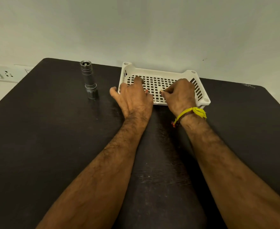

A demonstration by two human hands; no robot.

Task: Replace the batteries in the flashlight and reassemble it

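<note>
The silver-grey flashlight (89,80) stands upright on its head at the back left of the dark table, untouched, its tail end up. Both hands are inside the white perforated basket (157,75). My left hand (132,96) lies over the basket's front left corner, thumb spread outside the rim and fingers curled inside. A small pinkish tip shows at its fingertips, and what it is cannot be told. My right hand (180,95) is curled over the basket's front right, fingers pinched on a small pale object (161,91), possibly a battery. The hands hide the rest.
The dark table (53,138) reaches to a pale wall right behind the basket. A wall socket plate (5,73) sits beyond the table's left edge. A yellow thread band (192,113) circles my right wrist.
</note>
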